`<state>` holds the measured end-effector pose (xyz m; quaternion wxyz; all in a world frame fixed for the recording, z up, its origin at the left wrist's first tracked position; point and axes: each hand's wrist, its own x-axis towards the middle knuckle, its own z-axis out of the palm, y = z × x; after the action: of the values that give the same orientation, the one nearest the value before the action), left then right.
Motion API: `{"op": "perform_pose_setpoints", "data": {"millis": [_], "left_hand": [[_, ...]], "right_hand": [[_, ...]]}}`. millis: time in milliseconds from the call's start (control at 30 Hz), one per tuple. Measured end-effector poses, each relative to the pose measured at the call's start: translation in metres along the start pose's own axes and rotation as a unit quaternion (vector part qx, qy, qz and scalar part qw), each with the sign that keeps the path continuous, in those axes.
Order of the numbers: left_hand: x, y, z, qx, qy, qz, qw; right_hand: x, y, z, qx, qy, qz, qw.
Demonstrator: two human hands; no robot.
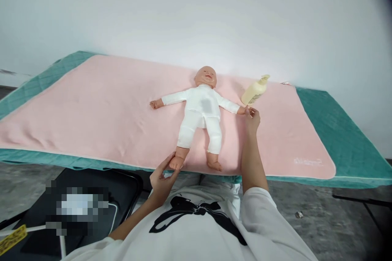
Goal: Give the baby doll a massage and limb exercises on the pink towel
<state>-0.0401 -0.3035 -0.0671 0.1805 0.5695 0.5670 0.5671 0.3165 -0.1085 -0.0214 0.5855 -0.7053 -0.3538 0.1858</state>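
A baby doll (202, 104) in a white cloth suit lies on its back on a pink mat (122, 110), its head toward the wall and its arms spread. My left hand (163, 177) holds the doll's foot at the left, thumb and fingers on either side of it. With its fingers pinched, my right hand (252, 119) grips the doll's hand on the right. Just beyond my right hand, a pale yellow pump bottle (255, 91) rests on the mat.
Under the pink mat is a green padded cover (339, 126) on a table. A white wall rises behind it. At the lower left stands a black chair (128, 183) with a blurred item and a white cable.
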Motion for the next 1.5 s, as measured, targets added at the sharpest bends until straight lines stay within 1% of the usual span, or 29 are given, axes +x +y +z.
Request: {"op": "perform_pose_setpoints", "data": {"millis": [167,333,467,600,700,767,833,933,1100,1200,1300,1367,1500], "left_hand": [[-0.02,-0.02,-0.002,-0.006,-0.014,-0.018,1.0],[-0.028,-0.032,-0.002,0.027,-0.026,-0.009,0.999],[-0.028,-0.032,0.0,0.04,-0.029,0.014,0.999],[-0.026,-0.027,-0.002,0.039,-0.029,0.023,0.999],[-0.023,-0.021,-0.003,0.053,-0.028,0.011,0.998],[-0.02,-0.018,-0.004,0.061,-0.013,0.013,0.998],[-0.015,-0.015,-0.003,0.067,0.008,0.031,0.997],[-0.006,-0.008,-0.002,0.074,0.03,0.058,0.995],[0.009,0.012,0.0,0.084,0.028,0.042,0.995],[0.018,0.023,0.003,0.062,0.034,0.064,0.995],[0.029,0.029,0.008,0.049,0.023,0.092,0.994],[0.038,0.033,0.013,0.056,0.012,0.093,0.994],[0.057,0.045,0.025,0.043,0.021,0.09,0.995]], "right_hand": [[0.004,0.005,-0.001,-0.022,0.002,0.006,1.0],[0.005,0.009,-0.001,-0.034,0.0,0.005,0.999],[0.004,0.009,-0.001,-0.047,-0.003,0.004,0.999],[0.004,0.009,-0.001,-0.063,-0.003,0.003,0.998],[0.003,0.008,-0.001,-0.038,0.004,-0.005,0.999],[0.001,0.006,0.0,-0.014,0.011,-0.02,1.0],[-0.002,0.003,0.002,0.007,0.019,-0.055,0.998],[-0.009,-0.004,0.007,0.026,0.034,-0.135,0.99],[-0.025,-0.015,0.019,0.031,0.055,-0.251,0.966],[-0.036,-0.019,0.026,0.006,0.059,-0.328,0.943],[-0.047,-0.021,0.035,-0.014,0.061,-0.376,0.924],[-0.055,-0.02,0.041,-0.017,0.046,-0.396,0.917],[-0.068,-0.02,0.048,-0.023,-0.023,-0.436,0.899]]}}
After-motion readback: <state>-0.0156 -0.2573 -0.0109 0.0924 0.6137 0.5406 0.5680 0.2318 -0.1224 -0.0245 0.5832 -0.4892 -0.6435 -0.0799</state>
